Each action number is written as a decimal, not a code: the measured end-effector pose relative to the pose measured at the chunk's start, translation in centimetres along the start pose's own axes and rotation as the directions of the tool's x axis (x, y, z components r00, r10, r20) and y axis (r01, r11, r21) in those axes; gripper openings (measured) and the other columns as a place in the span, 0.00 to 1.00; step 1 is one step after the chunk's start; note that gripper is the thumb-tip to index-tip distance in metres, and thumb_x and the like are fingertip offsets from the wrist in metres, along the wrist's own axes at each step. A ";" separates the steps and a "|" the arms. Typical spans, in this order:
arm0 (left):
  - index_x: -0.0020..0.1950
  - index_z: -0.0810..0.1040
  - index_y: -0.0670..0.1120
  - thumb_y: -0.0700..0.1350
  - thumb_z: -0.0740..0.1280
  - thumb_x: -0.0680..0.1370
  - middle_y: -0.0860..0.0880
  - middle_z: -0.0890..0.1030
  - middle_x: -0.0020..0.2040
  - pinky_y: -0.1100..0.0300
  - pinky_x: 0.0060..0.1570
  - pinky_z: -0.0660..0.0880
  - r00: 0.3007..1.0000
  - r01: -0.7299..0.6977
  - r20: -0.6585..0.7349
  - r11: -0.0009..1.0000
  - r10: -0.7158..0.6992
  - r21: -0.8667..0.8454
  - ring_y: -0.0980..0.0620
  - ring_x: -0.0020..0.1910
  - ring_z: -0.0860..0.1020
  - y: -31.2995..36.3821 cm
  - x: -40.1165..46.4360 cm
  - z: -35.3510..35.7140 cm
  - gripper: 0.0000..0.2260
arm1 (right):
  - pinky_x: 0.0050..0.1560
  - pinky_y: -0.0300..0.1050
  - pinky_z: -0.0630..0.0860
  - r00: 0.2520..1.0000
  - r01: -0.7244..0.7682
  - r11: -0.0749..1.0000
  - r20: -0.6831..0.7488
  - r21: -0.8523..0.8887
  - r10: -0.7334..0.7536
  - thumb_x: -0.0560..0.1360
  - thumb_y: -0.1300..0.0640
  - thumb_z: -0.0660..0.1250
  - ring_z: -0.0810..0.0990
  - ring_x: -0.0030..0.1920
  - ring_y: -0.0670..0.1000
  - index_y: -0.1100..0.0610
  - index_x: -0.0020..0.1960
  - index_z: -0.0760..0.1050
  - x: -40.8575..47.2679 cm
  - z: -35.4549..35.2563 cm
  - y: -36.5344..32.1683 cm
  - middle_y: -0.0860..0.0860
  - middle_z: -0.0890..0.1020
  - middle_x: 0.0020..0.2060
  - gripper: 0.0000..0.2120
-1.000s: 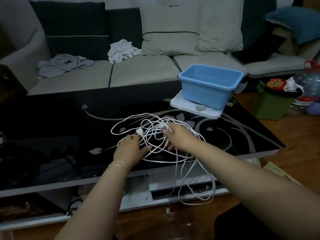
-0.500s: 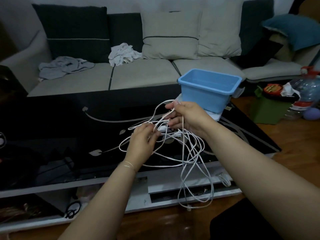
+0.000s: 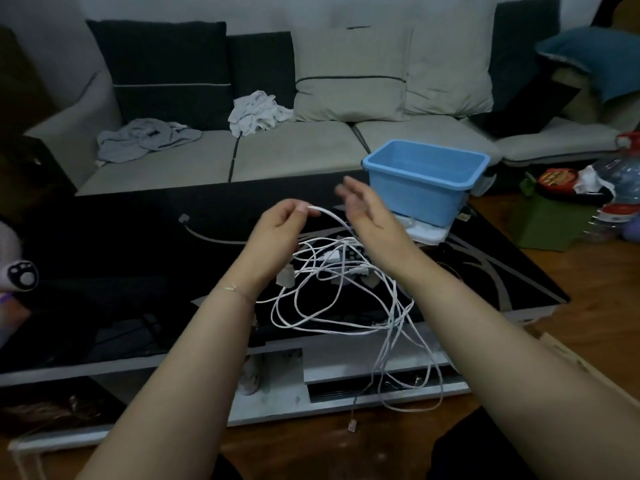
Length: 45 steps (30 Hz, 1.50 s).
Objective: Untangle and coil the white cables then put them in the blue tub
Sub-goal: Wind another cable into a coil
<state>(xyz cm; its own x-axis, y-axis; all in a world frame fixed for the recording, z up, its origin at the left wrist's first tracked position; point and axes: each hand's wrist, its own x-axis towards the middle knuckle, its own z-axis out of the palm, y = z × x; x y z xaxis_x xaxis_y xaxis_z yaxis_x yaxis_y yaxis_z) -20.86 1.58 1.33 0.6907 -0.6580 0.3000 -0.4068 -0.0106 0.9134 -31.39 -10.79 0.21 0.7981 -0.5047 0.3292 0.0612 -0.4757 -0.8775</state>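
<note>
A tangle of white cables (image 3: 332, 292) lies on the black glass table (image 3: 138, 271), with loops hanging over the front edge toward the floor. My left hand (image 3: 277, 230) is raised above the tangle and pinches one cable end between thumb and fingers. My right hand (image 3: 367, 216) is beside it, blurred, fingers spread and holding nothing that I can see. The blue tub (image 3: 426, 178) stands empty on a white lid at the table's far right, just behind my right hand.
A grey sofa (image 3: 294, 157) with cushions and crumpled cloths runs behind the table. A green box (image 3: 550, 216) with clutter and a large water bottle (image 3: 620, 188) stand on the wooden floor at right. One cable plug (image 3: 352, 426) dangles near the floor.
My left hand has risen with a cable end pinched in it. My right hand has let go of the strands it held and opened. The tangle has dropped back onto the table.
</note>
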 end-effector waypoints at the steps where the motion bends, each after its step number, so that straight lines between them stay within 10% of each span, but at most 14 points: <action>1: 0.46 0.79 0.45 0.43 0.57 0.82 0.57 0.77 0.32 0.66 0.36 0.69 0.999 -0.031 0.016 0.999 0.031 0.031 0.61 0.32 0.73 0.0 -0.1 0.1 0.12 | 0.55 0.30 0.70 0.999 -0.002 1.000 0.034 0.023 0.001 0.81 0.52 0.57 0.75 0.53 0.37 0.54 0.67 0.67 -0.2 0.5 -0.3 0.42 0.78 0.51 0.16; 6: 0.34 0.78 0.47 0.52 0.58 0.81 0.52 0.65 0.25 0.62 0.28 0.61 0.992 -0.032 0.127 0.968 0.000 0.250 0.59 0.23 0.62 -1.1 -1.2 -0.7 0.20 | 0.40 0.42 0.70 0.982 0.074 0.983 -0.160 -0.167 -0.101 0.80 0.50 0.59 0.73 0.35 0.40 0.51 0.41 0.73 -0.4 1.1 0.0 0.43 0.74 0.31 0.11; 11: 0.46 0.81 0.44 0.52 0.55 0.82 0.52 0.62 0.27 0.66 0.22 0.53 0.829 0.372 0.488 0.921 -0.274 -0.114 0.58 0.23 0.57 -3.1 -2.8 -1.2 0.19 | 0.36 0.45 0.65 0.977 -0.059 0.890 -0.208 -0.452 -0.041 0.76 0.38 0.59 0.74 0.37 0.48 0.50 0.42 0.74 -1.6 1.5 1.0 0.46 0.75 0.30 0.16; 15: 0.39 0.79 0.46 0.51 0.56 0.78 0.53 0.71 0.29 0.71 0.16 0.56 0.819 0.563 0.521 0.513 -0.241 -0.648 0.62 0.19 0.61 -3.6 -3.4 -1.1 0.16 | 0.36 0.45 0.61 0.981 -0.153 0.779 -0.186 -0.608 0.048 0.73 0.33 0.59 0.74 0.38 0.52 0.53 0.36 0.70 -2.5 2.1 2.4 0.47 0.75 0.31 0.23; 18: 0.44 0.78 0.45 0.49 0.54 0.81 0.53 0.80 0.34 0.69 0.22 0.70 0.899 0.422 0.351 0.302 -0.261 -0.855 0.60 0.25 0.75 -3.6 -3.0 -1.3 0.15 | 0.36 0.47 0.62 0.995 0.100 0.710 0.078 -0.697 -0.064 0.79 0.41 0.54 0.78 0.44 0.58 0.53 0.39 0.67 -3.6 4.1 3.3 0.52 0.79 0.38 0.18; 22: 0.45 0.75 0.42 0.48 0.51 0.83 0.41 0.82 0.56 0.58 0.47 0.80 0.954 0.284 0.202 0.458 -0.220 -0.842 0.48 0.53 0.82 -4.2 -2.9 -1.9 0.17 | 0.40 0.49 0.62 0.900 0.427 0.617 0.374 -0.661 -0.224 0.81 0.49 0.52 0.77 0.45 0.60 0.54 0.55 0.68 -4.8 5.9 3.6 0.54 0.80 0.43 0.10; 30: 0.52 0.80 0.46 0.43 0.57 0.82 0.53 0.74 0.65 0.58 0.59 0.76 1.000 0.015 -0.021 0.973 -0.020 -0.229 0.52 0.63 0.77 -5.4 -3.7 0.2 0.11 | 0.40 0.48 0.68 0.857 0.507 0.553 0.459 -0.661 -0.236 0.80 0.48 0.54 0.79 0.49 0.57 0.51 0.60 0.69 -5.0 5.8 3.0 0.51 0.81 0.48 0.12; 35: 0.58 0.78 0.41 0.40 0.57 0.82 0.58 0.76 0.63 0.69 0.57 0.72 0.980 -0.168 0.164 0.924 0.117 0.344 0.61 0.57 0.77 -6.5 -3.7 0.0 0.11 | 0.45 0.48 0.70 0.873 0.480 0.561 0.428 -0.674 -0.233 0.79 0.46 0.56 0.77 0.52 0.55 0.51 0.55 0.74 -4.1 4.6 2.4 0.50 0.80 0.49 0.13; 37: 0.48 0.78 0.46 0.45 0.56 0.82 0.53 0.83 0.47 0.59 0.49 0.75 0.974 -0.158 0.223 0.853 0.050 0.497 0.55 0.47 0.80 -6.2 -4.0 0.1 0.11 | 0.44 0.45 0.68 0.898 0.440 0.553 0.343 -0.707 -0.275 0.76 0.40 0.60 0.77 0.52 0.53 0.52 0.48 0.77 -3.6 3.7 2.3 0.49 0.81 0.46 0.17; 41: 0.41 0.77 0.45 0.53 0.55 0.80 0.54 0.76 0.27 0.58 0.32 0.66 0.933 0.050 0.339 0.978 -0.119 0.204 0.54 0.28 0.69 -5.7 -4.2 -0.1 0.17 | 0.42 0.44 0.62 0.954 0.299 0.624 0.207 -0.722 -0.218 0.65 0.29 0.64 0.71 0.39 0.48 0.51 0.33 0.71 -2.0 1.3 3.0 0.44 0.73 0.30 0.24; 45: 0.46 0.79 0.42 0.53 0.54 0.79 0.56 0.66 0.25 0.67 0.26 0.61 0.888 0.122 0.447 0.993 -0.107 -0.004 0.57 0.25 0.61 -5.3 -4.2 -0.1 0.20 | 0.43 0.40 0.67 0.976 0.163 0.928 0.190 -0.336 -0.102 0.72 0.46 0.70 0.70 0.42 0.43 0.48 0.40 0.75 -1.1 0.6 4.1 0.44 0.72 0.36 0.08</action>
<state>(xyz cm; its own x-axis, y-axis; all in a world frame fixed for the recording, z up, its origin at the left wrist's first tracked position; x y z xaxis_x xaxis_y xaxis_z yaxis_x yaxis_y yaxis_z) -21.55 4.46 -4.71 0.3897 -0.9198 0.0457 -0.3175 -0.0876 0.9442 -31.65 -11.71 -3.97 0.8871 -0.3070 0.3448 -0.0149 -0.7655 -0.6432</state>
